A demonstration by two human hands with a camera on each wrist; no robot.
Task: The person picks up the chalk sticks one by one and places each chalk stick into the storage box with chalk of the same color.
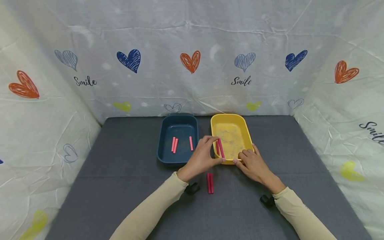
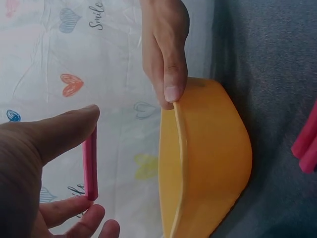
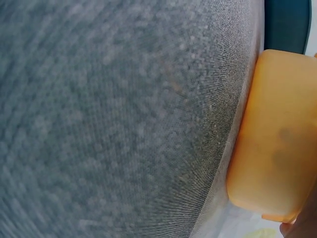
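Note:
Between the thumb and fingertips of my left hand a slim dark pink stick is held by its ends, over the near left corner of the yellow tray. The left wrist view shows the same stick above rim height. Beside it in the head view, a second dark pink stick lies inside the tray. My right hand grips the tray's near right corner, thumb outside and fingers over the rim. Two more dark pink sticks lie side by side on the table in front.
Left of the yellow tray stands a dark blue tray holding three light pink sticks. Both trays are on a grey cloth-covered table. A white curtain printed with hearts rises behind and at the sides.

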